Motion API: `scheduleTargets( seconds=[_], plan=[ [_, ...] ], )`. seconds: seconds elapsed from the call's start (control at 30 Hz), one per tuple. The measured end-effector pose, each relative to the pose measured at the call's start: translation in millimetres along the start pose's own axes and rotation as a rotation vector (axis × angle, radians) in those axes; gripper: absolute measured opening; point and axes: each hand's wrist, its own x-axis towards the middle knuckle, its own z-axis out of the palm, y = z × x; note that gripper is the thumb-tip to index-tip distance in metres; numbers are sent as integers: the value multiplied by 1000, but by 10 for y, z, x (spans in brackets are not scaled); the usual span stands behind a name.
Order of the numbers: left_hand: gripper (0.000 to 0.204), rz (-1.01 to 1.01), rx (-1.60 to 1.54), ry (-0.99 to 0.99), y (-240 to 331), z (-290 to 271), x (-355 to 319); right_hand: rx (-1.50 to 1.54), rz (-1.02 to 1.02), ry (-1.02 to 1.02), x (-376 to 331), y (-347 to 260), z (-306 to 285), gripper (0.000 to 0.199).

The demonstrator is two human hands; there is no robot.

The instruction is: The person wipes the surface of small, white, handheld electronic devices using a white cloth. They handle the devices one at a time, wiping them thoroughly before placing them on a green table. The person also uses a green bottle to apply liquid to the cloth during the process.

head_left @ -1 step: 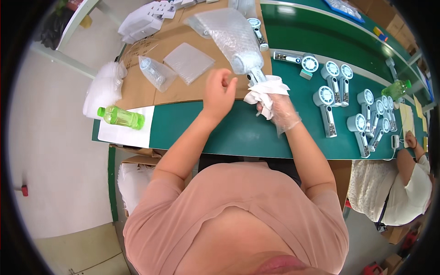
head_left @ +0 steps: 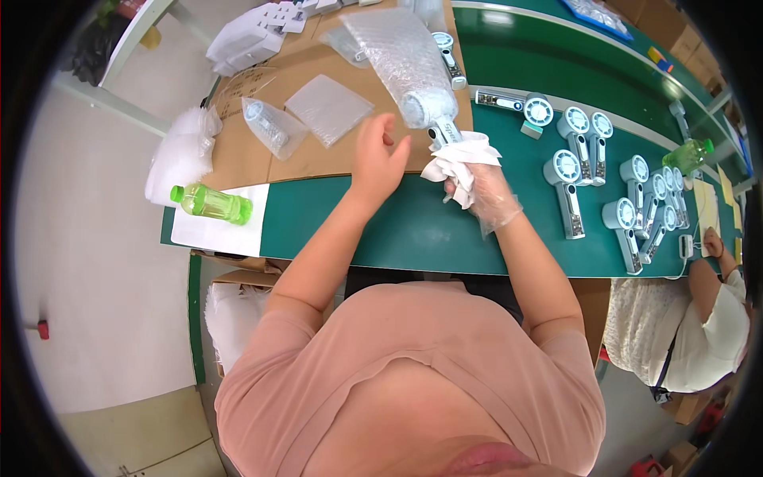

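Note:
My right hand, in a clear plastic glove, grips a crumpled white cloth together with the handle of a small handheld fan. The fan's head sits inside a bubble-wrap bag that sticks up and away from me. My left hand hovers just left of the fan's handle with its fingers apart and nothing in it. Both hands are over the near edge of a cardboard sheet lying on the green table.
A wrapped fan and a flat bubble bag lie on the cardboard. A green bottle rests on white paper at the left. Several unwrapped fans line the table's right side. Another person sits at the far right.

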Motion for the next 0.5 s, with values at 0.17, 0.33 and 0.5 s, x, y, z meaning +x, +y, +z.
scheduleTargets(
  seconds=[0.17, 0.33, 0.5],
  plan=[
    [18, -89, -428, -132, -283, 199, 137, 65, 33, -47, -24, 178, 45, 28],
    [21, -114, -106, -560, -72, 408, -63, 190, -6, 18, 25, 137, -147, 28],
    [19, 11, 35, -50, 224, 287, 18, 108, 7, 78, 31, 113, -163, 29]
  ],
)
